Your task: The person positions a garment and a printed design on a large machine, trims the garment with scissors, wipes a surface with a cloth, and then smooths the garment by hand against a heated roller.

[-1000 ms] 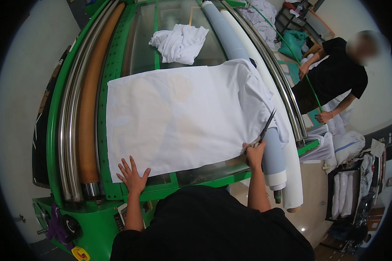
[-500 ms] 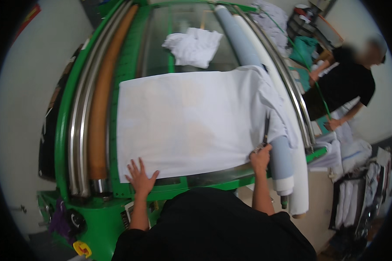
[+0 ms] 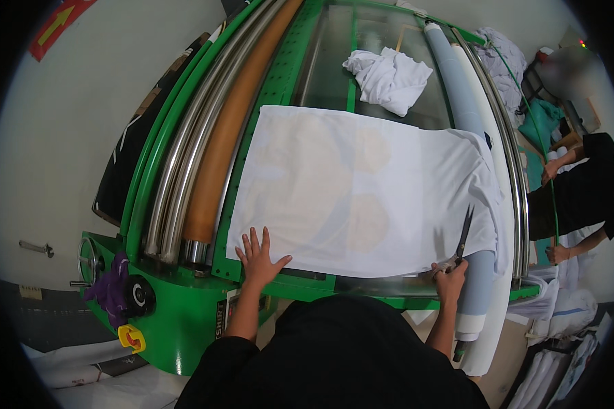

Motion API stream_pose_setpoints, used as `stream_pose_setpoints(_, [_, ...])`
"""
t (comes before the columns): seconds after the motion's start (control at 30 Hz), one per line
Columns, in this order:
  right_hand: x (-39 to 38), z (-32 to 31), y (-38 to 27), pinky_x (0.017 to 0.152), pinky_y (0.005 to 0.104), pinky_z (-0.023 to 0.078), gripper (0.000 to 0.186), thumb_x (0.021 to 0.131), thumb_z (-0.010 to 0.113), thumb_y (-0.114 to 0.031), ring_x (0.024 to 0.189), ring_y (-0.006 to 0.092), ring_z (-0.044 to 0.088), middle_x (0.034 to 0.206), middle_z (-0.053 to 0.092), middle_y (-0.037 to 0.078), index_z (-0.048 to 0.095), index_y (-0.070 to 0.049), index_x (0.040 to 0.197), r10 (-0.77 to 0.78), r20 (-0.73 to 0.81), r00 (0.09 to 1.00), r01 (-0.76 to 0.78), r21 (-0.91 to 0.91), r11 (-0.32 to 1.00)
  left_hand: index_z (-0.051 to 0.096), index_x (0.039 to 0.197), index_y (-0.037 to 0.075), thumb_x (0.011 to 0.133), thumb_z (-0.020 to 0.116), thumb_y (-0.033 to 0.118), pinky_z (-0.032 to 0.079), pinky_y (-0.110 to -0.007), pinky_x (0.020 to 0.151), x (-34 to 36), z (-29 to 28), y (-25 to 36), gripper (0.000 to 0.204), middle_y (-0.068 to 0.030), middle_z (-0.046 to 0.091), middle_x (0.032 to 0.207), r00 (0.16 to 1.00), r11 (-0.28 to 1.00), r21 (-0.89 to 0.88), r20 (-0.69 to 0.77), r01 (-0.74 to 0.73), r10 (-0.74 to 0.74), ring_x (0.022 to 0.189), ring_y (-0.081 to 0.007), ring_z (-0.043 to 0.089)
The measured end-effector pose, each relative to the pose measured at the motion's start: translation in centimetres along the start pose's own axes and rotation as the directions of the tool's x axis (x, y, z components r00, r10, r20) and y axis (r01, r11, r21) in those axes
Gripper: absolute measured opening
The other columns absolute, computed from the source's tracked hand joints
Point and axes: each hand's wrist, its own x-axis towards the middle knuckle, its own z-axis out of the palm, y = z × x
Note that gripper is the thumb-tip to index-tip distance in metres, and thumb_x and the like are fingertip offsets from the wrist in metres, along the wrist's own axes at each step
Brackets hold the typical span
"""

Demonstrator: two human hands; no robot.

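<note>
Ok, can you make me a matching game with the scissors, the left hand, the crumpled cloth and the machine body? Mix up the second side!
Column one
1. scissors
2. left hand
3. crumpled white cloth
4. machine body

Column two
A. painted green
B. lying beyond the flat white cloth
C. gripped in the right hand
D. fingers spread at the flat white cloth's near left corner

Right pairs: 1-C, 2-D, 3-B, 4-A
</note>
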Motion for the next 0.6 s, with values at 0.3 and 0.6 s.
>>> stream_pose_setpoints(0.3, [-0.4, 3.5, -1.2, 0.075, 0.0374, 0.057, 0.069, 0.081, 0.089, -0.012, 0.085, 0.0237, 0.070, 0.099, 0.070, 0.016, 0.047, 0.004, 0.133, -0.107, 0.036, 0.994, 0.096, 0.229, 0.969, 0.008, 0.172, 0.027, 0.078, 0.072, 0.079, -0.007, -0.084, 0.113, -0.3, -3.2, 1.3, 0.125, -0.0227, -0.007, 0.176, 0.981, 0.985, 0.010, 0.088, 0.175, -0.175, 0.161, -0.0480, -0.010])
stream_pose_setpoints(0.6, [-4.4, -4.3, 1.7, 0.054, 0.0274, 0.047, 0.074, 0.088, 0.087, -0.021, 0.064, 0.0106, 0.060, 0.086, 0.070, 0.007, 0.051, 0.008, 0.145, -0.037, 0.533, 0.846, -0.319, 0.559, 0.765, 0.053, 0.153, 0.013, 0.082, 0.083, 0.054, 0.015, -0.072, 0.118, 0.3, 2.6, 10.8, 0.088, -0.0210, 0.031, 0.169, 0.874, 0.898, -0.078, -0.279, -0.433, 0.397, 0.158, -0.0454, 0.020])
